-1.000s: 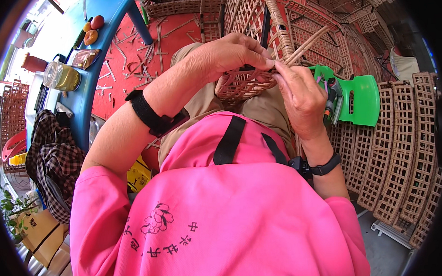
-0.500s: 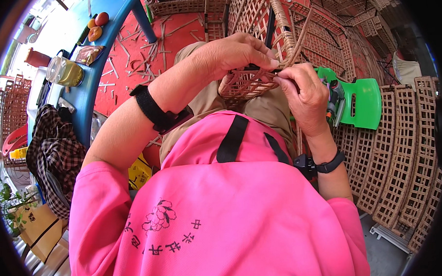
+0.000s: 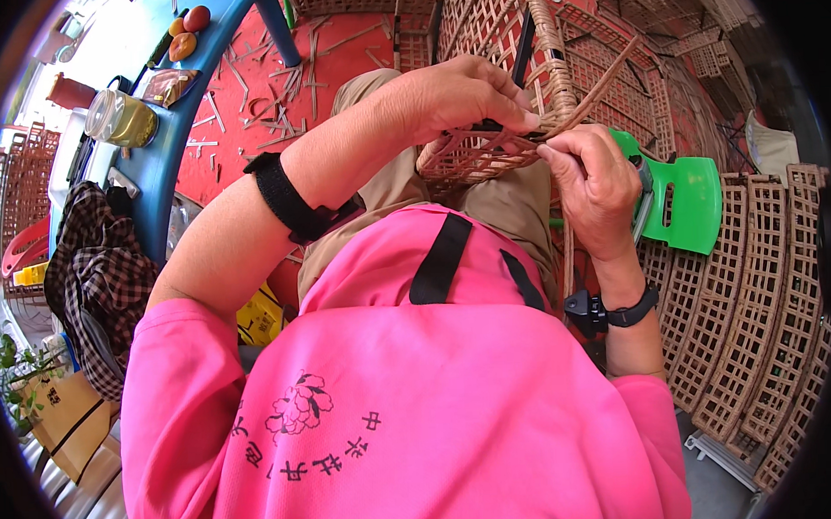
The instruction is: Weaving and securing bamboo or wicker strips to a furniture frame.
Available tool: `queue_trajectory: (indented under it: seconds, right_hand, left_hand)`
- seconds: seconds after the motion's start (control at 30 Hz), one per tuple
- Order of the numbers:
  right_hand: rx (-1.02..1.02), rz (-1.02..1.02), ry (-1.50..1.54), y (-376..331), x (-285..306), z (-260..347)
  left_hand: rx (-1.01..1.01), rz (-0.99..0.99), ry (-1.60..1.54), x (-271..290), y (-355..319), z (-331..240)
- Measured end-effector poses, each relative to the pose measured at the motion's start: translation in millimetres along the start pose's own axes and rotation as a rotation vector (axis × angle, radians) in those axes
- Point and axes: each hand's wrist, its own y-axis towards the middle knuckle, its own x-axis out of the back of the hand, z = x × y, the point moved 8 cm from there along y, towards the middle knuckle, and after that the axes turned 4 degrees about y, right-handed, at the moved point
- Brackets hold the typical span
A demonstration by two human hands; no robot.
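A woven rattan piece [image 3: 485,155] with an open lattice rests across my lap and between my knees. Its thick wrapped edge [image 3: 558,62] runs up and away. My left hand [image 3: 478,97] is closed over the near corner, its thumb and fingers pressed on the weave. My right hand [image 3: 599,182] pinches a thin rattan strip at that same corner, its fingertips almost meeting my left thumb. One loose rattan strip [image 3: 606,83] sticks out from the corner to the upper right. The fingers partly hide where the strips cross.
On the left stands a blue table [image 3: 156,177] with a lidded jar [image 3: 120,119], fruit [image 3: 184,46] and a checked cloth [image 3: 100,280]. Rattan offcuts [image 3: 291,90] litter the red floor. A green plastic stool [image 3: 684,204] and stacked lattice panels [image 3: 737,294] are at my right.
The loose strip now leans further right, its tip lower. My right hand has shifted slightly right and down, with its fingers still pinched. My left hand keeps its hold on the corner.
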Motion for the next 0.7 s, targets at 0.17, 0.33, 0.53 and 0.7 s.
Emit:
queue_trajectory:
  seconds: [0.17, 0.33, 0.53, 0.7]
  right_hand:
    - [0.016, -0.009, 0.037, 2.8, 2.3, 1.1]
    - [-0.015, 0.002, 0.082, 5.8, 2.1, -2.5]
    - [0.094, 0.080, 0.054, 6.3, 0.5, 0.0]
    - [0.269, 0.101, -0.034, 4.1, 0.7, 9.4]
  left_hand:
    - [-0.065, -0.023, 0.143, -2.1, -8.6, -11.4]
    - [-0.124, -0.041, 0.542, -1.8, -12.6, -21.5]
    - [-0.099, 0.085, 0.318, -9.5, -9.6, -18.0]
    - [-0.093, 0.097, 0.292, -10.7, -9.8, -18.2]
